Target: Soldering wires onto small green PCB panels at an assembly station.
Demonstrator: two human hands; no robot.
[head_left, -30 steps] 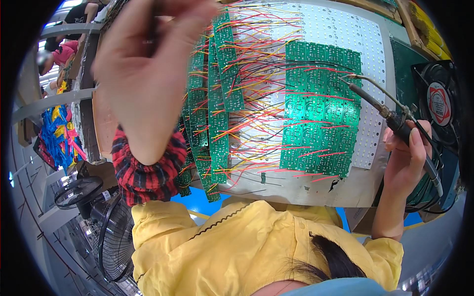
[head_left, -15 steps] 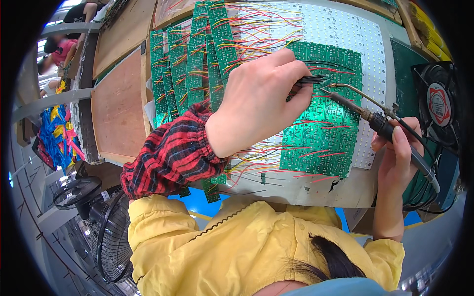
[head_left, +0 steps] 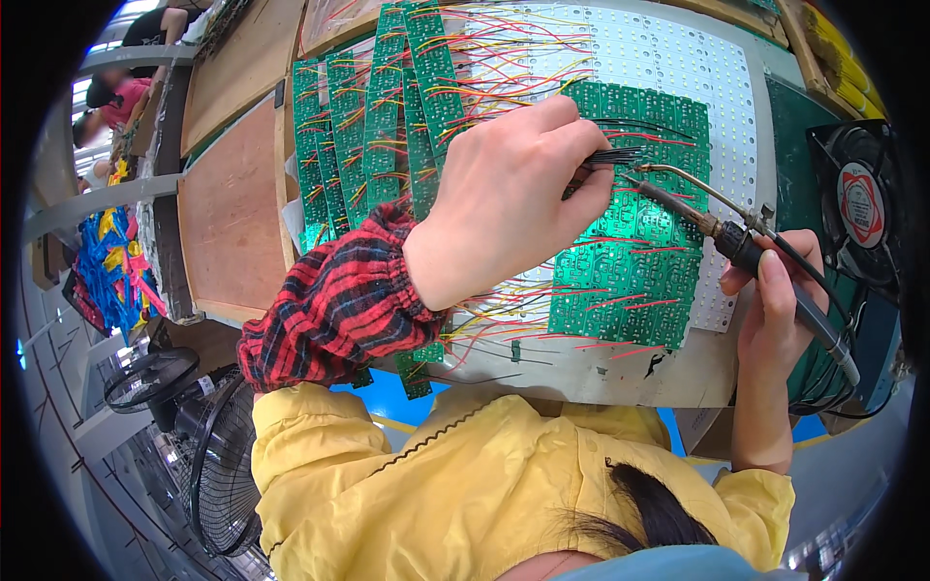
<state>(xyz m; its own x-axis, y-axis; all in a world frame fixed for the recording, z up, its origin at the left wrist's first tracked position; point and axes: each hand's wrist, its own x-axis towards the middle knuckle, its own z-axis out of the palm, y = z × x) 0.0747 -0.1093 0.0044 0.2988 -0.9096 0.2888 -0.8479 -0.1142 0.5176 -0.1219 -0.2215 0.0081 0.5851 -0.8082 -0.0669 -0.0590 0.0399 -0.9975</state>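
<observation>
**Alignment at the left hand (head_left: 518, 194): black wires (head_left: 620, 156) and soldering iron (head_left: 741, 248)**

My left hand is closed, thumb against fingers, on the bundle of black wires. The bundle's long axis points right from those fingertips, over the green circuit board panel (head_left: 630, 271), which spreads below and to the right of the hand. My right hand (head_left: 780, 305) grips the soldering iron by its handle. The iron's long axis slants from that hand leftward and away from my body. Its tip lies just right of my left thumb, on the body side of the wire ends; a thin metal tube (head_left: 696, 183) ends beside it. The left hand is nearer to the tip. Tip-to-panel contact: cannot tell.
</observation>
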